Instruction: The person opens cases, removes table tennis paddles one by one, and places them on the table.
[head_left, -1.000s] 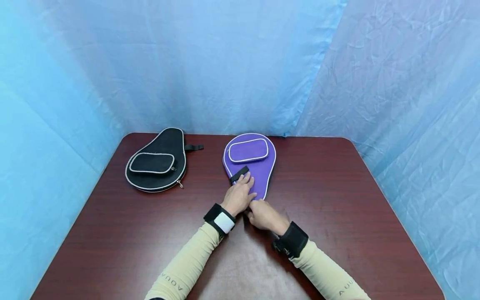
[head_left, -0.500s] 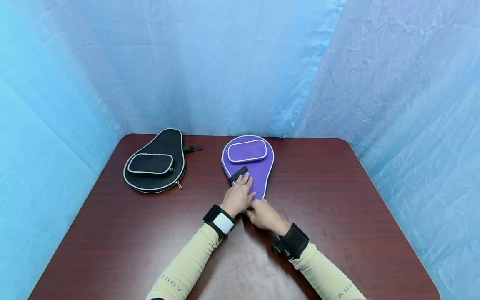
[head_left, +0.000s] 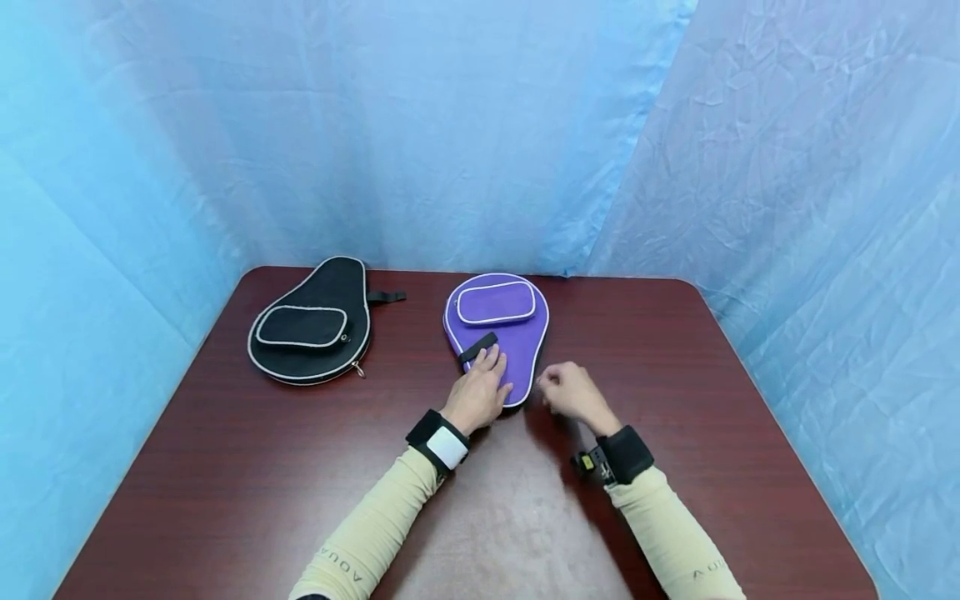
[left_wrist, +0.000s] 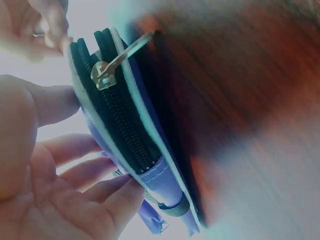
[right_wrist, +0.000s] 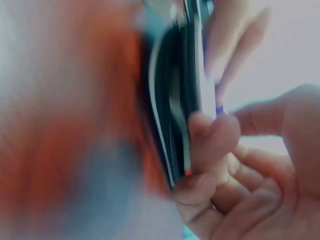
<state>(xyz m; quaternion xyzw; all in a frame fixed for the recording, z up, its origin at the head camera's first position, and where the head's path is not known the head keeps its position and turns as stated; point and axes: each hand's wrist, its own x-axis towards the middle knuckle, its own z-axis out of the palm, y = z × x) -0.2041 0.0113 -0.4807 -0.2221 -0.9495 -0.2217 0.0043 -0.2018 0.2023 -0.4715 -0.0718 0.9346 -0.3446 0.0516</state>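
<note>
A purple table tennis bat case [head_left: 513, 342] with white piping lies flat, its narrow end toward me. My left hand [head_left: 476, 392] rests on its lower left part, fingers spread beside a black strap [head_left: 478, 347]. Beside the right edge is my right hand [head_left: 573, 392], its fingers curled. Whether it pinches the edge is unclear; the right wrist view is blurred. In the left wrist view, the metal zipper slider [left_wrist: 103, 75] sits partway along the case's side. The teeth are joined below it and parted above it. A dark gap [right_wrist: 175, 95] shows in the right wrist view.
A black bat case [head_left: 311, 325] with white piping lies at the back left, its strap [head_left: 386, 297] pointing right. Both stand on a dark red-brown table [head_left: 645, 333]. Blue cloth [head_left: 450, 150] hangs around the back and sides.
My right hand has left the narrow end of the purple case and moved right and forward to its right side. My left hand stays on the case.
</note>
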